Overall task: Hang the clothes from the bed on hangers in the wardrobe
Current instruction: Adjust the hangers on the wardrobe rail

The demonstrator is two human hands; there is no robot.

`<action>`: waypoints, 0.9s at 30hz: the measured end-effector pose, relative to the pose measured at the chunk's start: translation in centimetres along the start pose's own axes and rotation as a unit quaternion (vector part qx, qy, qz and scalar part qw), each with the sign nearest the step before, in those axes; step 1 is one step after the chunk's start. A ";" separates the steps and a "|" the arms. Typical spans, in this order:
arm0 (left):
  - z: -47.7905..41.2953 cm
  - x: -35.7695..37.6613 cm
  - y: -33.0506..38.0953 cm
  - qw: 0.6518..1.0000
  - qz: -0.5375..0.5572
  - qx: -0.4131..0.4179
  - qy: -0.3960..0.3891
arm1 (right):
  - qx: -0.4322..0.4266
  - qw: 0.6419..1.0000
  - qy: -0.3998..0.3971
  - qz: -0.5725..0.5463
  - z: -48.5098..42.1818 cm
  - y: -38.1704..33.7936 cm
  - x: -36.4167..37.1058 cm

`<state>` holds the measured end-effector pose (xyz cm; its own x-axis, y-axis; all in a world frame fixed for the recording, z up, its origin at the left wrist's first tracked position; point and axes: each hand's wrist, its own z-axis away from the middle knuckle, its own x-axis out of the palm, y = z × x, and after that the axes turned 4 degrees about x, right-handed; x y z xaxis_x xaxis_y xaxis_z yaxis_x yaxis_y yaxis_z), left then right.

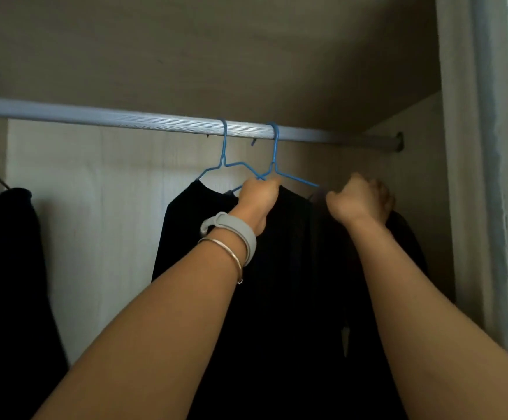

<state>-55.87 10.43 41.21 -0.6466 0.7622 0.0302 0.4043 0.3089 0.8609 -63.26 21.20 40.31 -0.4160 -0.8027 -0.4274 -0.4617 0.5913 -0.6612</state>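
Head view: the soft black garment (292, 268) is already up on the right thin blue wire hanger (274, 150), hooked on the ribbed grey metal rail (155, 118), just beside a second blue wire hanger (224, 147). Your left hand (257, 195) has its fingers curled round the wire by the collar. Your right hand (360, 200) is bunched on the far-right shoulder. Floppy, light cloth and bendy, slippery wire, I'd guess, so tug at the shoulders, not the hook.

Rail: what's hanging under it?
Two blue hangers hooked on the rail, dark garments below them; another dark garment far left. The left hand and right hand cover the hanger shoulders, so fabric seating there is hidden.
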 end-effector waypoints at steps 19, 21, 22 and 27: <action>-0.4 -21.0 3.8 0.982 -0.151 0.038 0.102 | -0.125 0.940 -0.246 -0.199 10.8 -13.4 4.7; 0.0 -23.0 4.0 0.984 -0.153 0.034 0.089 | -0.115 0.945 -0.229 -0.205 11.8 -15.1 5.4; 0.2 -23.8 4.1 0.983 -0.158 0.033 0.087 | -0.110 0.946 -0.225 -0.205 12.3 -15.7 5.6; 0.6 -27.3 4.7 0.981 -0.170 0.028 0.086 | -0.099 0.948 -0.225 -0.202 14.0 -18.0 6.2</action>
<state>-35.93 -8.58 44.10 -0.8481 0.5035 -0.1651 0.1780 0.5642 0.8062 -46.59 4.44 40.96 0.1809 -0.8922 -0.4137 -0.6689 0.1967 -0.7168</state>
